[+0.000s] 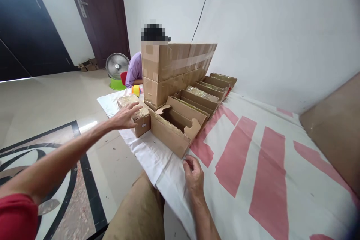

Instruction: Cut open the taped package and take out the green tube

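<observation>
Left hand [125,117] spread flat on a filled box [137,117] at the sheet's edge — wrapped packet inside, lid not yet closed. Right hand [194,175] loosely curled, empty, resting on the sheet [247,180] just before an open empty box [176,127]. Behind, a row of trays [206,92] — some filled, some bare. Brown corrugated card, die-cut flaps; taped cartons [174,71] stacked beyond.

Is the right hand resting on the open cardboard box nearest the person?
No, the right hand lies on the white cloth just short of the open box.
</observation>
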A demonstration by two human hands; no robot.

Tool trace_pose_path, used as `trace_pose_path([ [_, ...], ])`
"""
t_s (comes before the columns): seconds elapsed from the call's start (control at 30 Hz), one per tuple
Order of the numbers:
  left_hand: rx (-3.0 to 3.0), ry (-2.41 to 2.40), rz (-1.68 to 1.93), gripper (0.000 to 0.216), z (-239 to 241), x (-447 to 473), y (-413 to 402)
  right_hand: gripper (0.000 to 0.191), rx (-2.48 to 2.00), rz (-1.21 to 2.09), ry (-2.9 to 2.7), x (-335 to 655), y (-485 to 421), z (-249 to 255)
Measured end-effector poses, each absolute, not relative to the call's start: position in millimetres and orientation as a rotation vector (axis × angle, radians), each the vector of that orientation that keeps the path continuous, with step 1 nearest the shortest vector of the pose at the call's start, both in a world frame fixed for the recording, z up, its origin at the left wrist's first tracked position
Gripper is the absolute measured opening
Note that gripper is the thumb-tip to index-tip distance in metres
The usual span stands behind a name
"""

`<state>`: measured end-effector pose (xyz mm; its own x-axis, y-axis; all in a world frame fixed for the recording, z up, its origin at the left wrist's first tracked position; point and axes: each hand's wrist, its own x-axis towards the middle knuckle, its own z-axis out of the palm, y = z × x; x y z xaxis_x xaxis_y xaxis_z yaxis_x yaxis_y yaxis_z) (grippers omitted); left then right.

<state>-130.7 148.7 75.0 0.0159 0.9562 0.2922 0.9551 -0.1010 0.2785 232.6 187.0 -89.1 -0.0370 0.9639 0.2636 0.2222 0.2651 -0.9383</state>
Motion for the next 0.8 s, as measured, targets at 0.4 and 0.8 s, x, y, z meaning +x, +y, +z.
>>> trace_pose_path([
  [0.4,2.519,1.565,0.021,0.106,92,-155,233,0.028,-1.244,0.879,-1.527,238,191,-88],
  [0.8,2.766,1.704,0.045,0.077,99,-156,139,0.032,-1.269,0.924,-1.544,231,186,-81],
])
